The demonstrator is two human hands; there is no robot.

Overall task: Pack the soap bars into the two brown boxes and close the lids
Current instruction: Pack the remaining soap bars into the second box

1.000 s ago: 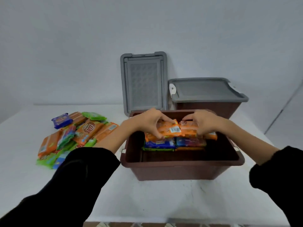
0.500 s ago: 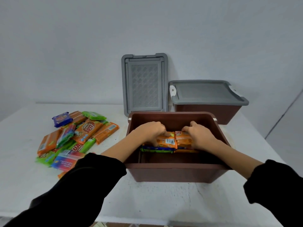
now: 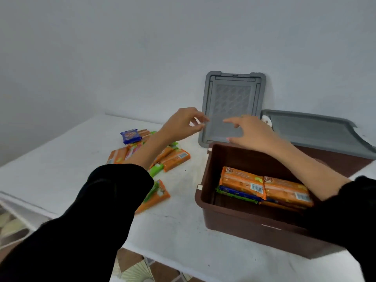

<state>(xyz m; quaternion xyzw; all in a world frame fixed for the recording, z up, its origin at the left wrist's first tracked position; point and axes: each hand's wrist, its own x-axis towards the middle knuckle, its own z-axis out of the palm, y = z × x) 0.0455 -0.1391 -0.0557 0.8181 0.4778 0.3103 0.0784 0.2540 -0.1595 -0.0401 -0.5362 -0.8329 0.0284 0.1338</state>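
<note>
Loose soap bars (image 3: 150,157) lie piled on the white table (image 3: 61,163), left of centre. My left hand (image 3: 181,124) hovers above them, fingers spread, holding nothing. Right of it, my right hand (image 3: 250,132) is also spread and empty, just in front of the grey lid (image 3: 234,102) leaning upright against the wall. Lower right: open brown box (image 3: 240,218) with orange bars (image 3: 266,186) stacked inside. Far right, the second box (image 3: 341,161) is lidded.
</note>
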